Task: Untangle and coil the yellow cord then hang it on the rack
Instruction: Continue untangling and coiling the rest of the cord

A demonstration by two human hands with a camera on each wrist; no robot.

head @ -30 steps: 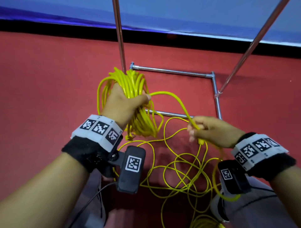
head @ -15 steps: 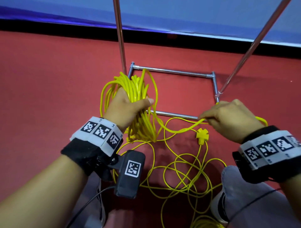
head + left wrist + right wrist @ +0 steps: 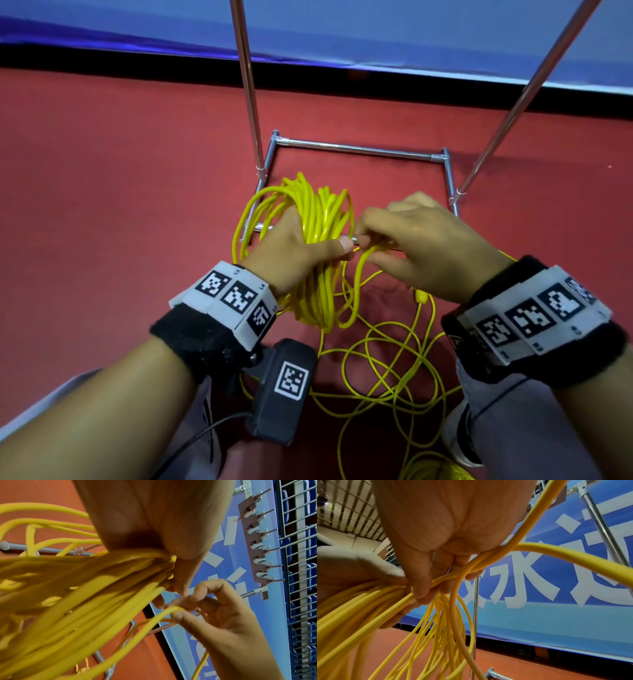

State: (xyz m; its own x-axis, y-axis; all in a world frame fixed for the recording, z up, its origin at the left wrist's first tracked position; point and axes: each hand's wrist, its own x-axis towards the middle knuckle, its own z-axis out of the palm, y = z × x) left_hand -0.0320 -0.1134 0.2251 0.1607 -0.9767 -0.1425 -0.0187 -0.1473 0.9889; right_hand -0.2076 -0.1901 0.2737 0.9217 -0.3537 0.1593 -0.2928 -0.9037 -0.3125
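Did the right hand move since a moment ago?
Yes. The right hand moved left, away from the rack's right upright, up to the coil in the left hand.

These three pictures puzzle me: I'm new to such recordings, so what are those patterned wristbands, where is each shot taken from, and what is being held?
No machine here: a person works with bare hands. The black wristbands with square printed markers carry small cameras. One picture comes from a head camera looking down; the other two look along each wrist at the fingers. The left hand grips a bundle of coiled thin yellow cord. The right hand pinches one strand beside that grip. More loose yellow cord lies tangled on the red floor, over the base of a shiny metal tube rack. A board of metal hooks shows in the left wrist view.
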